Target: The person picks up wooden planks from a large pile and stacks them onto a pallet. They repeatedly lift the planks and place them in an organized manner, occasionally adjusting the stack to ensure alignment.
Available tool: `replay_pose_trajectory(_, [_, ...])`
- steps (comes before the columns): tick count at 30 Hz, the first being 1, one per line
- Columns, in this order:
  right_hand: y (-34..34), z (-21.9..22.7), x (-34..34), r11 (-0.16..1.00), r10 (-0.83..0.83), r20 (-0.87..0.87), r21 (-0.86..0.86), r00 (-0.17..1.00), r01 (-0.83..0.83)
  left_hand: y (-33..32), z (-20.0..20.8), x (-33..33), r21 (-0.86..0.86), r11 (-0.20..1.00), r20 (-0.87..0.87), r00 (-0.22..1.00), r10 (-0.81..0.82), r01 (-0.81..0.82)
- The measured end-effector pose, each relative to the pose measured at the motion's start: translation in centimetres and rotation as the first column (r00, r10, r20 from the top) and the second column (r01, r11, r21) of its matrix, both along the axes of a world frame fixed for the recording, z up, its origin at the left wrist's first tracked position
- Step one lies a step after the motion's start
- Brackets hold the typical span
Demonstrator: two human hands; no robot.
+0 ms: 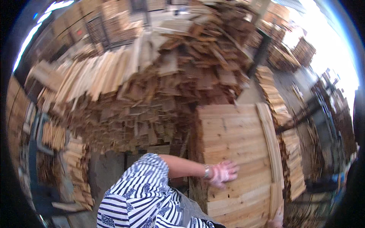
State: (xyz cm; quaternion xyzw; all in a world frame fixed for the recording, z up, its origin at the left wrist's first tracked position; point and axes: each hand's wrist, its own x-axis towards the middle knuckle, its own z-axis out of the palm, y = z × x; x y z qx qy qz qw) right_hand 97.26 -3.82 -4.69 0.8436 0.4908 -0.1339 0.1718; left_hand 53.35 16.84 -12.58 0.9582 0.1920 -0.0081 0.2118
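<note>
My left hand (224, 173), in a stained white-and-pink glove with a metal-banded watch (207, 172) at the wrist, lies on a stack of pale wooden boards (235, 140). Its fingers are stretched out and spread, with nothing held in them. At the lower edge my right hand (277, 219) is at the near right side of the stack, beside a narrow wooden strip (274, 199). Blur and the picture's edge hide whether its fingers close on that strip. Another long narrow board (269, 136) runs lengthwise along the right side of the stack's top.
A large, uneven heap of loose boards (205, 57) rises beyond and to the left. More planks (291, 152) are stacked along the right, near a dark metal frame (330, 121). At far left stand a blue-grey frame (36, 152) and further planks (76, 171).
</note>
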Motion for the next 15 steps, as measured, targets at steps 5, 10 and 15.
replay_pose_trajectory(5, [3.7, -4.4, -7.6, 0.658, 0.239, 0.207, 0.684, 0.949, -0.315, -6.6, 1.9, -18.9, -0.486, 0.778, 0.151, 0.838, 0.524, -0.399])
replay_pose_trajectory(10, [9.9, -8.0, -28.3, 0.327, 0.801, -0.134, 0.915, 0.583, -0.238, -8.4, 6.6, -37.4, -0.361, -0.231, 0.241, -0.33, 0.913, -0.903])
replay_pose_trajectory(15, [11.3, -7.4, -47.7, 0.669, 0.732, -0.65, 0.625, 0.207, -0.402, -5.4, 14.6, -55.6, 0.076, -0.558, 0.206, -0.534, 0.82, -0.826])
